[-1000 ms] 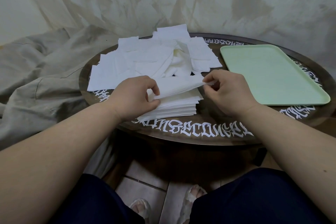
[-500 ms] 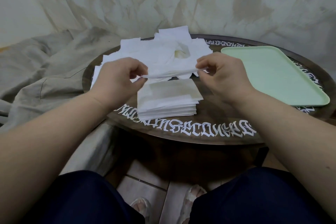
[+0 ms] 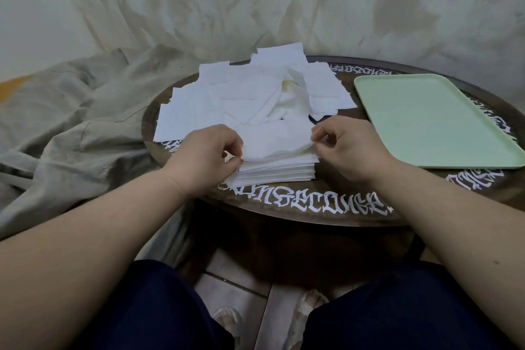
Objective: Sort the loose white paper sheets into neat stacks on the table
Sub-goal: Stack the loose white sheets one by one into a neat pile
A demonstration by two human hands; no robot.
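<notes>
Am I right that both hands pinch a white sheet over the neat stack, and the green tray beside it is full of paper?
Not quite. The head view shows the green tray bare, with no paper on it. The rest holds: the left hand and right hand pinch a white sheet over the neat stack.

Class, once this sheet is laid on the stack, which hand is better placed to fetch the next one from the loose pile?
Probably the left hand: the loose pile spreads mostly behind it, while the right hand sits nearer the green tray.
</notes>
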